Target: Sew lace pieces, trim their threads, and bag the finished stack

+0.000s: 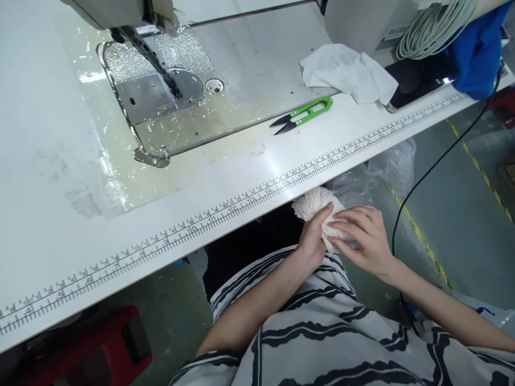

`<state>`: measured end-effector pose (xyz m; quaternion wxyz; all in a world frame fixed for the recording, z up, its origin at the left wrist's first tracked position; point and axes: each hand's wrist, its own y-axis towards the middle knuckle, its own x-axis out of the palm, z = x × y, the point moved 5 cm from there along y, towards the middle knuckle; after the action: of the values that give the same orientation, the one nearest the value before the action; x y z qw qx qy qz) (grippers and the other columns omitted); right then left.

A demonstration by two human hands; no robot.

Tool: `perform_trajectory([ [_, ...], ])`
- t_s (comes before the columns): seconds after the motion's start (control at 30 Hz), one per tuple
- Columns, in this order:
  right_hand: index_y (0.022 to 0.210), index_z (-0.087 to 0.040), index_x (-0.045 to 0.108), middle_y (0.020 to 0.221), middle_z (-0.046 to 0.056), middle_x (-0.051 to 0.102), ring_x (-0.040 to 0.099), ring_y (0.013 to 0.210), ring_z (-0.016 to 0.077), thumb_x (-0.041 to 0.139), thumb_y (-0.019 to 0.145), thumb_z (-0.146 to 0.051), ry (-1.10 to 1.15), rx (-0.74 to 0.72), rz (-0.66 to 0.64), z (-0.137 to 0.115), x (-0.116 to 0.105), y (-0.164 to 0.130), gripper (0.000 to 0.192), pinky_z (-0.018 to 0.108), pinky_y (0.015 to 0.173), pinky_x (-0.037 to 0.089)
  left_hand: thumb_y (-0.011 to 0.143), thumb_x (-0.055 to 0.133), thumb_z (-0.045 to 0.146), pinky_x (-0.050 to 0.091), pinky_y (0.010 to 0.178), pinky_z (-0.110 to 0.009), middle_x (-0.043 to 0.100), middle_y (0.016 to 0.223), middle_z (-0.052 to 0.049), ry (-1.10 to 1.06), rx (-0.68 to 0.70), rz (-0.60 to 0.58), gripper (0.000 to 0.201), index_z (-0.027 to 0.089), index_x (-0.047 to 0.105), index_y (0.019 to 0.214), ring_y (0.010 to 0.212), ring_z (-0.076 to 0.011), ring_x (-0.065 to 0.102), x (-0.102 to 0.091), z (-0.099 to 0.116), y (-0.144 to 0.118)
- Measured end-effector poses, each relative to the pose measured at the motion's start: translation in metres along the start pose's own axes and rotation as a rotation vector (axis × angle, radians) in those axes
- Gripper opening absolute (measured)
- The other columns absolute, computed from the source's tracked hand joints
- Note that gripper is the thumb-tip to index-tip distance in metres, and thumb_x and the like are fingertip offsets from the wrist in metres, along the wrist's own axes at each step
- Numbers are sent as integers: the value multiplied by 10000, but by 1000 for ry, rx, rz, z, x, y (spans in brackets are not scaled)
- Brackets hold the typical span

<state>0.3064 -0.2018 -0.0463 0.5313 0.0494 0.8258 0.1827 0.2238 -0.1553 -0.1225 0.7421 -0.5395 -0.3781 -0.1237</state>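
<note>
Below the table's front edge, over my lap, both hands hold a small cream knitted piece. My left hand grips its near side, thumb and fingers closed on the fabric. My right hand lies over its right part with fingers bent around it. Much of the piece is hidden between the two hands. On the white table above sits the sewing machine, its presser foot and needle over the metal plate, far from both hands.
Green thread snips lie near the ruler strip printed along the table edge. A white cloth lies at the back right beside blue fabric and coiled cord. A black cable hangs by clear plastic bags. A red stool stands lower left.
</note>
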Motion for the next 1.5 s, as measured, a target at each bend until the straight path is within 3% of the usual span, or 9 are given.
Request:
perform_trajectory([
  [0.2, 1136, -313, 646, 1040, 44, 657, 585, 975, 236, 555, 887, -178, 136, 25, -31, 7, 6, 6, 297, 475, 920, 433, 689, 790, 374, 449, 861, -296, 674, 883, -81, 67, -2, -24, 353, 100, 707, 895, 876, -201, 629, 2, -2, 1],
  [0.4, 1030, -302, 683, 1024, 27, 673, 592, 948, 211, 664, 861, -203, 95, -24, -26, 11, 3, 9, 197, 481, 969, 412, 757, 725, 365, 477, 794, -278, 650, 853, -67, 77, -42, -20, 311, 93, 702, 906, 818, -174, 614, 9, -2, -4],
  [0.63, 859, -296, 710, 902, 19, 648, 579, 902, 195, 660, 882, -212, 264, 42, 16, 8, -2, 14, 101, 456, 913, 430, 742, 743, 357, 455, 955, -320, 680, 948, -108, 79, -15, -6, 336, 82, 714, 935, 1027, -245, 623, 14, -2, -8],
  [0.77, 885, -278, 693, 868, 11, 653, 582, 879, 182, 631, 909, -229, 314, -27, -111, 2, -18, 14, 83, 437, 904, 418, 729, 762, 344, 412, 1030, -350, 697, 980, -90, 56, 37, 0, 310, 122, 724, 943, 1083, -254, 612, 17, 2, -8],
  [0.97, 739, -216, 632, 742, 11, 641, 577, 720, 148, 579, 946, -264, 284, 14, -563, -1, -51, 8, 219, 319, 704, 448, 652, 823, 425, 381, 1095, -384, 682, 1185, -80, 112, 42, 46, 487, 203, 716, 1072, 1241, -281, 542, 14, 3, -9],
  [1.1, 877, -215, 652, 805, 24, 680, 581, 710, 157, 676, 873, -208, 13, -16, -246, -3, -61, 18, 26, 304, 628, 436, 656, 815, 436, 422, 1048, -390, 695, 1131, -104, 117, 31, 17, 472, 168, 719, 1033, 1179, -290, 581, 18, 0, -12],
  [1.13, 944, -215, 653, 856, 32, 691, 585, 726, 160, 684, 863, -190, -51, -45, -187, -4, -57, 20, 91, 304, 624, 432, 665, 808, 430, 427, 1033, -376, 700, 1090, -103, 120, 37, 17, 448, 154, 721, 1008, 1149, -280, 595, 19, -1, -13],
  [1.37, 987, -203, 635, 891, 39, 685, 565, 722, 149, 652, 876, -163, -181, -182, -91, -9, -15, 22, 119, 310, 600, 369, 631, 823, 359, 454, 814, -279, 622, 738, -18, 63, 75, 34, 294, 126, 678, 737, 766, -155, 609, 22, -5, -15],
  [1.5, 945, -191, 642, 829, 30, 681, 544, 676, 142, 661, 864, -125, -140, -173, -48, -11, -20, 20, 106, 319, 584, 320, 627, 835, 354, 451, 879, -294, 657, 796, -40, 50, 83, 82, 310, 119, 699, 777, 864, -188, 629, 20, -5, -14],
])
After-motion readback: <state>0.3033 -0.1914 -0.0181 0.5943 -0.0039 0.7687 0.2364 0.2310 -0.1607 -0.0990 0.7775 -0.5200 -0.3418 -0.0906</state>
